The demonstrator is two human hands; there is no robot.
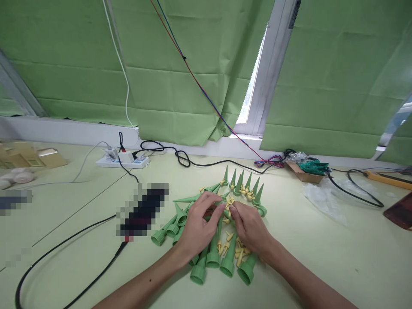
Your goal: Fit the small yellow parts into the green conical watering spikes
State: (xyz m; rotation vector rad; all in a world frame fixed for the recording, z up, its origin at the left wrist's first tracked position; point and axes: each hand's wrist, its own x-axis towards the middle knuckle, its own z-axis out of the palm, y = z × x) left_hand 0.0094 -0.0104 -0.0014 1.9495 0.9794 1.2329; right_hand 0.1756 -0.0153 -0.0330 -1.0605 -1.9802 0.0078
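Observation:
My left hand (201, 223) is curled, thumb and fingers closed around what looks like a green plastic watering spike (226, 213), mostly hidden by the fingers. Close beside it, my right hand (252, 225) has its thumb and forefinger pinched together near that spike's end; whatever is between them is too small to make out. Around both hands lie hollow green spikes (228, 262), their wide open ends toward me. Small yellow nozzle pieces (240, 256) are scattered among them. Behind the hands, several green cones (258, 195) stand point up, with more yellow pieces at their bases.
A blurred-out dark device (143, 212) with a black cable lies to the left. Behind it is a white power strip (124, 161). At back right sit a small cardboard box (304, 172) and clear plastic bags (323, 199). Green curtains (193, 86) hang behind the table.

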